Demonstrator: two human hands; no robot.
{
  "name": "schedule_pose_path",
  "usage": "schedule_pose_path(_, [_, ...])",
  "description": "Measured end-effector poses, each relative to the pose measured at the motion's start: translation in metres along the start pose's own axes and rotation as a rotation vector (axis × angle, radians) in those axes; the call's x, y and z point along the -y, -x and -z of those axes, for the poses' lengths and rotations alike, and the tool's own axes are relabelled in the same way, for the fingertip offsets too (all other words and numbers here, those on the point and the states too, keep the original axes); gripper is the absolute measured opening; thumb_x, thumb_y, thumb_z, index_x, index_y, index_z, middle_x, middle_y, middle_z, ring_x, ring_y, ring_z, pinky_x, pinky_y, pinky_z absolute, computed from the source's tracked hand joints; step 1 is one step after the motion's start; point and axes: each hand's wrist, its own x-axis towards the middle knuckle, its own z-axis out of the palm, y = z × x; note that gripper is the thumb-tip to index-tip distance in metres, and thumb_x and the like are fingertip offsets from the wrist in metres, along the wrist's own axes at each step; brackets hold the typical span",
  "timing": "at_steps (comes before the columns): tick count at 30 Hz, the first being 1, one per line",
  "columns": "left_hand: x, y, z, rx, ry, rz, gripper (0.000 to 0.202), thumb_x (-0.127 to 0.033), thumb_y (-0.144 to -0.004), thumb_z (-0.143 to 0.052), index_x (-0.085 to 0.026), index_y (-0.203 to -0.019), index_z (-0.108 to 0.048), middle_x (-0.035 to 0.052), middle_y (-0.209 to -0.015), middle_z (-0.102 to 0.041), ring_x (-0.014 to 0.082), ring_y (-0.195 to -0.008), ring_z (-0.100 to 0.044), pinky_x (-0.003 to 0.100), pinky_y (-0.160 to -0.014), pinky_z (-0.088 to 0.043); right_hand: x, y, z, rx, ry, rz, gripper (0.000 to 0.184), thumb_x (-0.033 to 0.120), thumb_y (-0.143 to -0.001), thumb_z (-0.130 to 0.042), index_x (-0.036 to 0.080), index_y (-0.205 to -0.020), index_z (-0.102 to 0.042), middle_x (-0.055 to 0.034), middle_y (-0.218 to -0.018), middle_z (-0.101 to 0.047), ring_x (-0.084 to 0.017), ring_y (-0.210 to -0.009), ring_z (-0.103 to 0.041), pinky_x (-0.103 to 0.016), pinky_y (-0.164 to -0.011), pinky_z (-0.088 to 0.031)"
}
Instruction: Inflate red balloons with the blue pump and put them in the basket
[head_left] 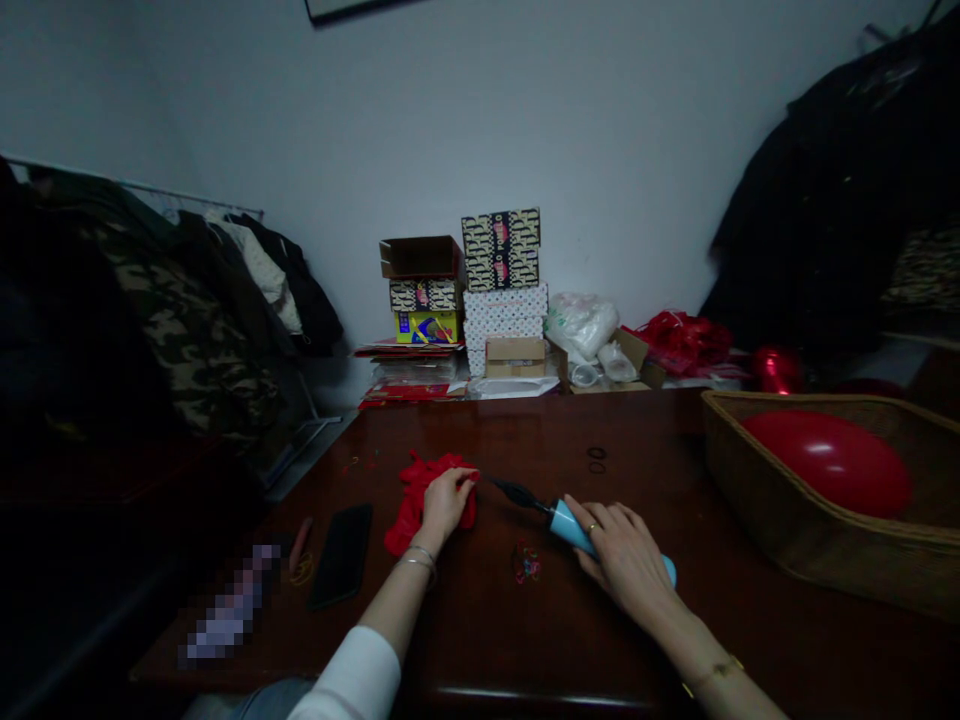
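My right hand (619, 550) is wrapped round a light blue hand balloon pump (568, 525), whose black nozzle (517, 492) points left. At the tip of that nozzle is my left hand (448, 500), its fingertips pinching a limp red balloon (474, 474). I cannot tell whether the balloon's neck touches the nozzle. Under and beside the left hand lies a pile of uninflated red balloons (409, 515). Small coloured rubber bands (527, 563) are on the table between my forearms.
A wicker basket (795, 555) holding an inflated red balloon (829, 460) stands on the right. A black phone (341, 555) lies at the left, and two dark rings (596, 460) lie further back. Stacked boxes (502, 300) line the wall behind the table (510, 660).
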Motion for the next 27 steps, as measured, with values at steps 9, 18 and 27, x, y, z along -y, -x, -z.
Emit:
schedule_pose_path(9, [-0.005, 0.003, 0.000, 0.108, -0.212, -0.218, 0.022, -0.018, -0.083, -0.054, -0.025, -0.099, -0.069, 0.0020, -0.099, -0.070, 0.0200, -0.095, -0.063, 0.038, -0.098, -0.039, 0.003, 0.001, 0.002, 0.014, 0.040, 0.013, 0.059, 0.016, -0.078, -0.050, 0.024, -0.136, -0.038, -0.0050, -0.104, -0.059, -0.021, -0.092, -0.052, -0.042, -0.095, -0.033])
schedule_pose_path(18, [-0.019, 0.010, 0.010, 0.322, -0.322, -0.393, 0.021, -0.022, -0.084, -0.056, -0.027, -0.100, -0.068, 0.0032, -0.098, -0.069, 0.0200, -0.099, -0.060, 0.041, -0.107, -0.026, 0.006, 0.003, 0.001, 0.062, 0.083, 0.045, 0.059, 0.016, -0.076, -0.053, 0.023, -0.134, -0.042, -0.0048, -0.103, -0.059, -0.021, -0.092, -0.051, -0.040, -0.093, -0.034])
schedule_pose_path(27, [-0.032, 0.014, 0.009, 0.440, -0.368, -0.484, 0.018, -0.025, -0.083, -0.058, -0.024, -0.098, -0.068, 0.0048, -0.092, -0.069, 0.0209, -0.093, -0.060, 0.043, -0.105, -0.026, 0.007, 0.003, 0.006, 0.076, 0.087, 0.090, 0.062, 0.015, -0.074, -0.057, 0.024, -0.133, -0.043, -0.0045, -0.100, -0.059, -0.021, -0.089, -0.050, -0.037, -0.085, -0.037])
